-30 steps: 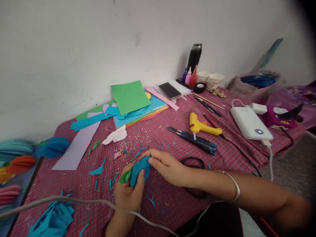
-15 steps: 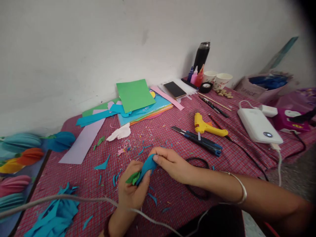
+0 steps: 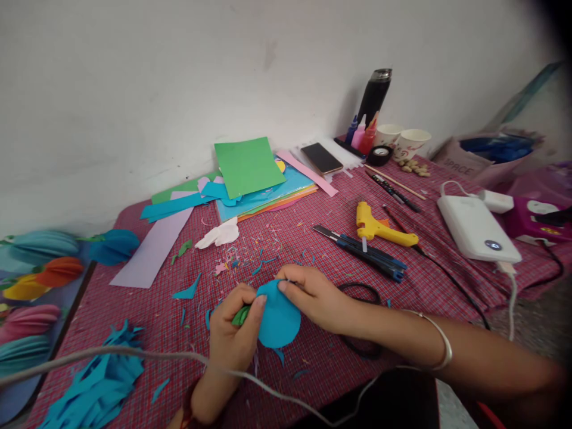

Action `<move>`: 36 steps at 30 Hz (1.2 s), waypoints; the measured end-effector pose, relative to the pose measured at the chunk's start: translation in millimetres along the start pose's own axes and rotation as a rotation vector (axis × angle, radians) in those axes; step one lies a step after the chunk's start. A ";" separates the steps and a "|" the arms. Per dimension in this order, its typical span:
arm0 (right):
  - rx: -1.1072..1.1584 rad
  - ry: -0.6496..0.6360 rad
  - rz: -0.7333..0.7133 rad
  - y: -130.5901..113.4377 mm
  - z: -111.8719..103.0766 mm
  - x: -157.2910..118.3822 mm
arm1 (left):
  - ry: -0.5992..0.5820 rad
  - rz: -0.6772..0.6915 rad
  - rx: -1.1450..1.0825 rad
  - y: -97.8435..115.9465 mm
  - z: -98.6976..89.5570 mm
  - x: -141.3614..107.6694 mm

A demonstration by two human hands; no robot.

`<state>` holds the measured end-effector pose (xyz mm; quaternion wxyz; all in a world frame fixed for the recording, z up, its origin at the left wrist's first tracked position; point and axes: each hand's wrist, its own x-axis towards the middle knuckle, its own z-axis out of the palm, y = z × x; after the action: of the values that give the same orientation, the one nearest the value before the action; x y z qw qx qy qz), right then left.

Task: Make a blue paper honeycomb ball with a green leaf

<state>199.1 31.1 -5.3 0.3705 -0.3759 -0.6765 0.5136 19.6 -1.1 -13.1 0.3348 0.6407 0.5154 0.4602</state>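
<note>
A rounded piece of blue paper [image 3: 279,322] hangs between my two hands, its broad face turned toward me. My left hand [image 3: 235,325] pinches its upper left edge between thumb and fingers. A green leaf-like paper piece [image 3: 241,316] also sticks out of that hand's grip. At the top right edge, my right hand [image 3: 315,298] pinches the same blue paper. Blue scraps [image 3: 189,289] lie around my hands on the checked cloth [image 3: 174,339]. Part of what my left fingers hold is hidden.
A pile of blue strips [image 3: 98,381] lies at left, near finished paper ornaments [image 3: 114,245]. A white cable [image 3: 179,356] crosses the foreground. To the right are a cutter [image 3: 366,256], a yellow glue gun [image 3: 379,229] and a white power bank [image 3: 478,229]. Green paper [image 3: 250,167] tops stacked sheets behind.
The blue paper was curved and seen nearly edge-on; now it is opened out flat, facing me. Both hands keep hold of it. The view has shifted slightly.
</note>
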 end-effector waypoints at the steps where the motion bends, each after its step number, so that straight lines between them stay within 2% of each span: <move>1: 0.085 -0.017 0.038 1.1 -0.3 0.8 | 0.005 -0.027 -0.004 -0.3 0.4 0.2; 4: 0.318 -0.078 0.154 5.0 -1.9 4.3 | 0.038 -0.103 -0.020 -1.5 0.7 0.6; 6: 0.346 -0.113 0.207 7.8 -2.6 6.5 | 0.065 -0.127 -0.028 -2.9 0.5 0.6; 10: 0.225 -0.142 0.229 11.0 -1.4 7.2 | 0.064 -0.135 -0.048 -4.2 0.3 0.8; 15: -0.079 -0.085 0.100 8.0 -1.0 3.8 | -0.126 -0.081 -0.059 0.2 0.0 4.5; 18: -0.214 -0.064 0.001 5.2 -4.9 3.6 | -0.111 -0.019 -0.021 1.8 -1.8 6.6; 20: -0.218 -0.052 -0.007 3.8 -8.2 4.4 | -0.071 0.001 -0.002 1.6 -3.8 7.2; 26: -0.096 -0.023 0.033 2.6 -16.5 5.9 | -0.010 -0.038 -0.011 -5.5 -10.4 7.2; 32: 0.146 0.044 0.148 2.1 -26.8 8.0 | 0.057 -0.134 -0.060 -12.1 -14.5 8.4; 36: 0.261 -0.053 0.115 1.7 -23.9 7.5 | 0.019 -0.113 -0.059 -9.1 -11.9 8.2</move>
<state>217.2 48.1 -1.4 0.3682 -0.3492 -0.5908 0.6273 5.7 8.5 -15.1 0.3741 0.5958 0.5402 0.4618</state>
